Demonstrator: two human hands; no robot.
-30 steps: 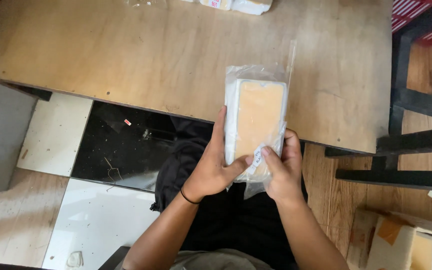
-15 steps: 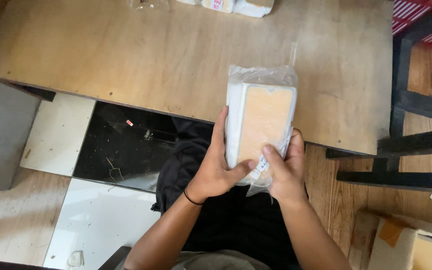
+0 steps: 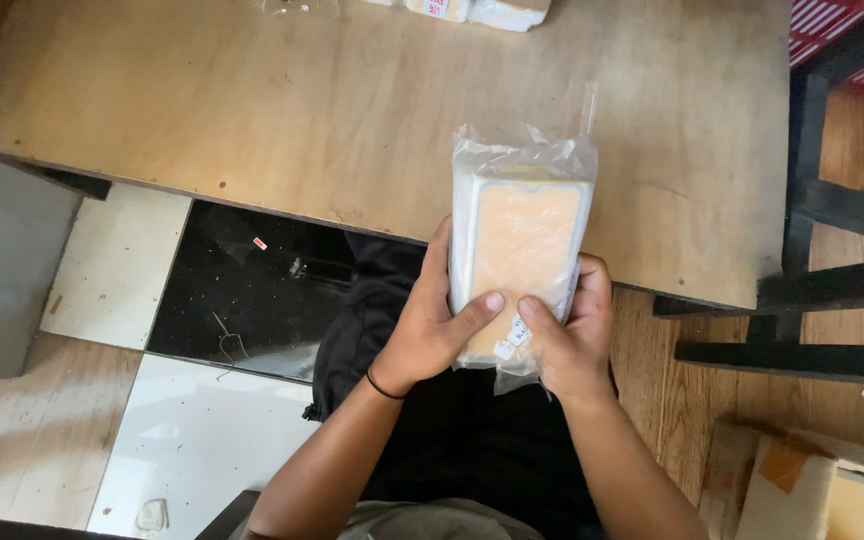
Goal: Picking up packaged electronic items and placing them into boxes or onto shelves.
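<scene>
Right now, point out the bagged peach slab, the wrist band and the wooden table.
bagged peach slab (image 3: 524, 250), head view, middle of its face
wrist band (image 3: 384, 385), head view, on the left wrist
wooden table (image 3: 252, 110), head view, bare top

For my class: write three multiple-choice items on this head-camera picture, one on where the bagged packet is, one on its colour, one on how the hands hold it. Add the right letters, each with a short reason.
1. Where is the clear-bagged packet?
A. In both hands, over the near edge of the wooden table
B. Lying on the floor tiles
C. On the black chair at the right

2. What colour is the flat block inside the bag?
A. Dark green
B. Pale orange
C. Blue

3. How do the hands hold it?
A. One hand only, the other resting on the table
B. Neither hand touches it
C. The left hand and the right hand grip its lower end, thumbs on the front

Answers: 1 A, the packet stands between the hands across the table's edge. 2 B, the block shows pale orange through the plastic. 3 C, both thumbs press on the lower front.
</scene>
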